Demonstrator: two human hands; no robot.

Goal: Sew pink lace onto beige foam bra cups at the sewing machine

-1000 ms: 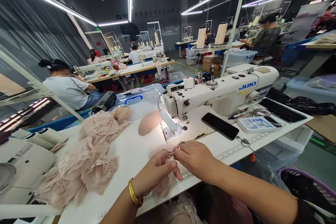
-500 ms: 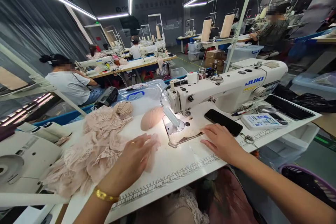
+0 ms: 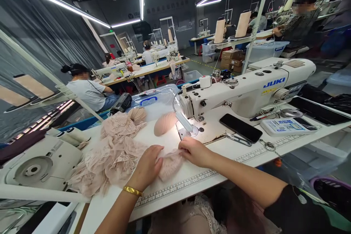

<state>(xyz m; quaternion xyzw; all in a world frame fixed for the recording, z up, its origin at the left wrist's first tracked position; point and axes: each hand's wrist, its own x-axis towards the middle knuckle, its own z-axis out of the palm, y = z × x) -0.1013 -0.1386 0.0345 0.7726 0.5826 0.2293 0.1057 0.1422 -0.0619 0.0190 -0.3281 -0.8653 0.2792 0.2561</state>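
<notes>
A small piece of pale pink sheer fabric [image 3: 170, 167] lies on the white sewing table between my hands. My left hand [image 3: 146, 164], a gold bracelet at its wrist, grips the fabric's left edge between thumb and fingers. Fingers of my right hand [image 3: 196, 152] are pinched on its upper right edge, just in front of the needle area. The lit sewing machine [image 3: 236, 89] stands behind. A pink moulded cup [image 3: 164, 124] rests left of the needle. Beside my left hand is a heap of pink lace fabric [image 3: 115, 153].
Thread snips [image 3: 238, 139] lie against a black phone [image 3: 241, 128] on the right, near a white-and-blue box [image 3: 283, 127]. A ruler strip [image 3: 189, 180] runs along the table's front edge. A clear plastic bin [image 3: 161, 98] sits behind the table; people work at machines beyond.
My right hand has moved left from beside the phone to the fabric, uncovering the thread snips. The small fabric piece now lies between both hands. The view has shifted slightly.
</notes>
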